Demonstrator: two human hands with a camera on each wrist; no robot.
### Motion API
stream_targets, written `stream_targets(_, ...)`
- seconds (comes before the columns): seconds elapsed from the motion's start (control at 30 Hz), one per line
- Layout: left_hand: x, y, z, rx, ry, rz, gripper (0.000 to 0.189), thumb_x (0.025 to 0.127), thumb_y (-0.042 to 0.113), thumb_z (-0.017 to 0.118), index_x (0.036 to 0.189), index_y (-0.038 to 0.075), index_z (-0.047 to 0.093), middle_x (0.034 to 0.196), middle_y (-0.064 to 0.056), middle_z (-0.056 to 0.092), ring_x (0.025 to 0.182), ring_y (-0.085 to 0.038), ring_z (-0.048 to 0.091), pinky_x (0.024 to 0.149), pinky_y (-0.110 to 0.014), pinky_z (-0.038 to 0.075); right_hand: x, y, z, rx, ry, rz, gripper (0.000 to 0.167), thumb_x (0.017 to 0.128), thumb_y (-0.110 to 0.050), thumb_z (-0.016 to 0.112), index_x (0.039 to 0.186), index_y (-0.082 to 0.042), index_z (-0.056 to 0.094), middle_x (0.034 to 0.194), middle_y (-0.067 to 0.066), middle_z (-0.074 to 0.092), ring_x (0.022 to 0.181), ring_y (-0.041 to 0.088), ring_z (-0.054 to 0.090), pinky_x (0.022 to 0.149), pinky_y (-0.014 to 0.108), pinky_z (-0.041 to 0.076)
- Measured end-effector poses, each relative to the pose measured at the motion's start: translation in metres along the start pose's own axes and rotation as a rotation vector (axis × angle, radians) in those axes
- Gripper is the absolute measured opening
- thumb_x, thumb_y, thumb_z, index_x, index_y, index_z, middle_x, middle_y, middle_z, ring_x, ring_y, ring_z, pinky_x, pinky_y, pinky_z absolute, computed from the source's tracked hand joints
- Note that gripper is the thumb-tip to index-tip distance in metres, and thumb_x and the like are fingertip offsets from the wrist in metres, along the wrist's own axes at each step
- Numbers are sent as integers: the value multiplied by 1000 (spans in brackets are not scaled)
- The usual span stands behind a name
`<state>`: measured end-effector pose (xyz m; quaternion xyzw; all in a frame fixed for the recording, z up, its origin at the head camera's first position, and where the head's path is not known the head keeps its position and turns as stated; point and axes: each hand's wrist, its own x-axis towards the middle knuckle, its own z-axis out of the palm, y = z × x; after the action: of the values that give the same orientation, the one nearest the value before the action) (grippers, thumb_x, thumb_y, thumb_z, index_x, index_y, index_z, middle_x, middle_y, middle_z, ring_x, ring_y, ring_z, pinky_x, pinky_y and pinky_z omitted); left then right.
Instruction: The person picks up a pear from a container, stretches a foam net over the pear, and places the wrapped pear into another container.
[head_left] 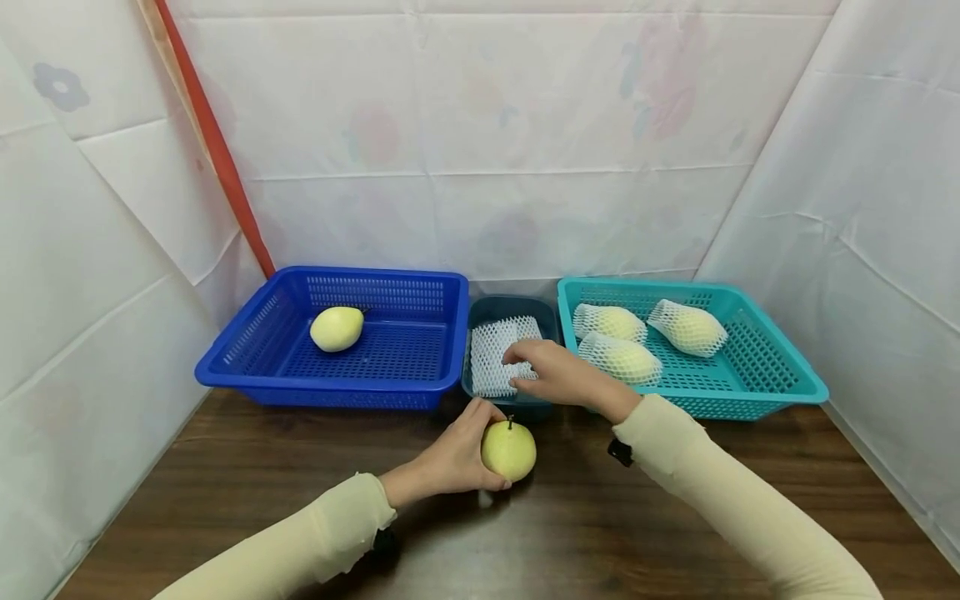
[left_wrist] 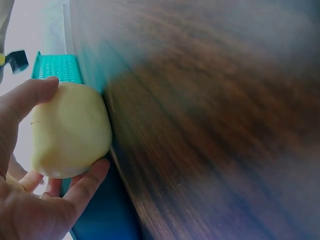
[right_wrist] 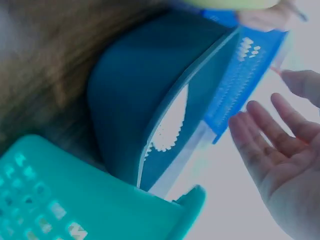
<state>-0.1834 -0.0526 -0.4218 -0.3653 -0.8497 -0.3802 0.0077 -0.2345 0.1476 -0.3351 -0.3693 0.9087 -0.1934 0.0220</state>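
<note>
A: While three netted pears (head_left: 688,328) already lie in the turquoise basket (head_left: 697,407), how many are bare?

B: Two that I can see. One bare pear (head_left: 337,329) sits in the blue basket (head_left: 352,385); the other, the held pear (head_left: 510,452), is at the wooden table (head_left: 600,533), just in front of the dark teal bin (head_left: 513,302).

A: And the fingers?

B: The left hand (head_left: 459,450) has its thumb and fingers curled round that pear. The right hand (head_left: 558,372) is above the bin with its white foam nets (head_left: 491,362), fingers apart, nothing between them.

A: Past halfway, then?

B: I'd judge so: three covered, two uncovered, the held one without its net yet. How many nets remain, I can't tell.
</note>
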Motion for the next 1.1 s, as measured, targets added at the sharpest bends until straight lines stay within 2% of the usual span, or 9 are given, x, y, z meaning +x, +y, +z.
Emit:
stream_targets(0.13, 0, -1, 0, -10, -12, 0, 67, 61, 22, 90, 111, 9, 47, 109, -2, 44, 97, -17, 51, 81, -32, 48, 17, 7, 13, -156, -126, 88, 42, 91, -15, 65, 127, 3, 51, 126, 16, 51, 121, 31, 44, 98, 43, 39)
stream_targets(0.23, 0, -1, 0, -13, -18, -5, 67, 62, 23, 89, 111, 9, 47, 110, -2, 44, 96, -17, 51, 81, -32, 48, 26, 13, 25, -252, -184, 124, 52, 90, -16, 67, 134, 3, 45, 133, 18, 45, 127, 34, 37, 100, 42, 37)
stream_targets(0.4, -2, -3, 2, -14, -15, -6, 67, 61, 23, 89, 112, 10, 47, 109, -2, 43, 96, -17, 52, 80, -32, 49, 38, 18, 43, -427, -168, 122, 63, 87, -23, 72, 138, -2, 42, 139, 16, 42, 131, 32, 35, 101, 40, 38)
stream_targets(0.53, -1, -3, 2, -13, -9, -1, 67, 61, 24, 89, 112, 10, 47, 109, -1, 43, 95, -16, 51, 81, -32, 48, 44, 18, 50, -575, -131, 132, 65, 84, -31, 74, 136, -5, 44, 136, 14, 44, 127, 30, 41, 96, 38, 43)
stream_targets(0.63, -1, -3, 2, -11, -4, 2, 67, 61, 25, 89, 112, 10, 47, 108, -1, 43, 95, -15, 51, 81, -31, 48, 48, 19, 54, -639, -121, 143, 63, 84, -34, 74, 132, -6, 46, 131, 14, 48, 120, 28, 46, 91, 35, 47)
stream_targets(0.77, 0, -3, 3, -7, 3, 8, 67, 61, 25, 89, 111, 11, 47, 108, -1, 44, 95, -15, 51, 82, -31, 48, 51, 20, 57, -662, -127, 156, 54, 86, -30, 72, 128, -6, 49, 124, 12, 53, 112, 26, 52, 87, 34, 49)
stream_targets(0.97, -1, -2, 2, -7, 10, 3, 67, 60, 24, 90, 110, 11, 47, 108, -1, 44, 97, -15, 50, 83, -31, 48, 54, 19, 57, -581, -140, 192, 40, 93, -24, 63, 126, -4, 52, 119, 13, 58, 106, 26, 58, 81, 37, 52)
stream_targets(1.03, -1, -2, 1, -8, 8, -4, 67, 59, 24, 89, 110, 11, 47, 109, 0, 44, 97, -15, 50, 83, -31, 48, 54, 20, 58, -559, -137, 211, 33, 95, -22, 60, 122, -4, 54, 112, 12, 59, 100, 25, 60, 78, 36, 52)
stream_targets(1.1, -1, -2, 1, -12, 4, -12, 67, 59, 23, 90, 111, 12, 47, 109, 0, 44, 97, -15, 50, 83, -30, 47, 54, 19, 57, -531, -97, 220, 23, 95, -19, 58, 113, -3, 58, 100, 12, 61, 88, 23, 63, 71, 34, 54)
